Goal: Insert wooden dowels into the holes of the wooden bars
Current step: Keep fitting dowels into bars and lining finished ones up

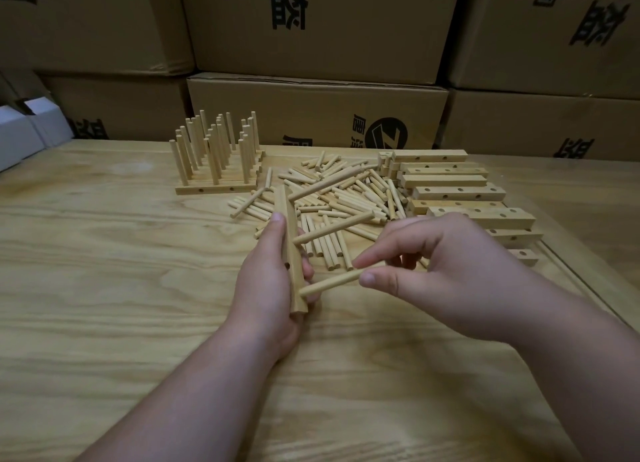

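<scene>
A: L hand (pixel 273 281)?
B: Gripping a wooden bar (pixel 290 243) upright above the table (pixel 104 271); two dowels (pixel 334 228) stick out of it sideways.
A: R hand (pixel 446 271)?
B: Pinching a third dowel (pixel 334 282), tip at the bar's lowest hole.
A: Rest?
B: Loose dowel pile (pixel 346 198) behind, blank bars (pixel 457 191) right, finished racks (pixel 216 157) left, cartons (pixel 318 29) at back.

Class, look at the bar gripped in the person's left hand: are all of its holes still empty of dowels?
No: the bar in the left hand already carries dowels sticking out sideways.
</scene>
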A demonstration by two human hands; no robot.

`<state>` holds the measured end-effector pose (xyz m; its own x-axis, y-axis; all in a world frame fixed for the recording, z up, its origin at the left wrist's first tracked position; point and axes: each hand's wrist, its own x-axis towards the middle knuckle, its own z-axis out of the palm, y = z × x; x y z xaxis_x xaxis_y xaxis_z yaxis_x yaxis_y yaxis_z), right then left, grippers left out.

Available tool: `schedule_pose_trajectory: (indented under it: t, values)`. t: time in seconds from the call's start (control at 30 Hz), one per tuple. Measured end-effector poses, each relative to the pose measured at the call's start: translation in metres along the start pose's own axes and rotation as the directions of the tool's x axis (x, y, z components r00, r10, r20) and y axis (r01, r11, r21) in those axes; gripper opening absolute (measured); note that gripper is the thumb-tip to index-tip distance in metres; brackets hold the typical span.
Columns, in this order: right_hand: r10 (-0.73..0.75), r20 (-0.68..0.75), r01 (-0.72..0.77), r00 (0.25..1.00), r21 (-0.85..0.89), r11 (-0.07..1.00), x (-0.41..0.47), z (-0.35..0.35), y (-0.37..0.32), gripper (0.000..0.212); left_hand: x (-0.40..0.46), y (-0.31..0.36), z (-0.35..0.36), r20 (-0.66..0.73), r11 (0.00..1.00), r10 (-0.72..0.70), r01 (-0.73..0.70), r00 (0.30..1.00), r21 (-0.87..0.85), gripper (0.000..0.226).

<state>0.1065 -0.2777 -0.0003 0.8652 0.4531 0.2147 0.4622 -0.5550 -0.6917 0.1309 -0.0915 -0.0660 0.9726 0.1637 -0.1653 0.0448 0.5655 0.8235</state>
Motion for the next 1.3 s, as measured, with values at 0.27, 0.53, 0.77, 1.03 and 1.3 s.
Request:
schedule_pose_trajectory:
  t: [0.27,0.53,0.77,1.03,1.3]
  values:
    - [0.005,-0.069,-0.01,0.998,-0.073,0.997,0.001,0.008,0.005,0.014,-0.001,0.001,0.001,-0.053,0.999,0.008,-0.01,0.999,-0.033,0.039]
    - [-0.062,-0.149,0.035,0.987,-0.178,0.983,0.001,0.012,0.006,0.024,0.0,0.0,0.002,-0.066,0.998,0.021,-0.025,0.998,-0.051,0.04]
    - [0.018,-0.12,-0.027,0.993,-0.074,0.997,0.003,0.01,0.012,0.017,0.0,-0.004,-0.001,-0.015,0.999,0.049,-0.049,0.999,-0.018,0.034]
    - [0.357,-0.363,-0.231,0.861,0.347,0.909,0.014,0.02,0.031,0.05,-0.004,-0.005,0.004,0.209,0.997,0.055,-0.067,0.976,0.05,0.027]
    - [0.306,-0.24,-0.281,0.921,0.134,0.95,0.011,0.032,0.038,0.009,-0.002,-0.009,0.002,0.296,0.997,0.052,-0.069,0.954,0.045,0.022]
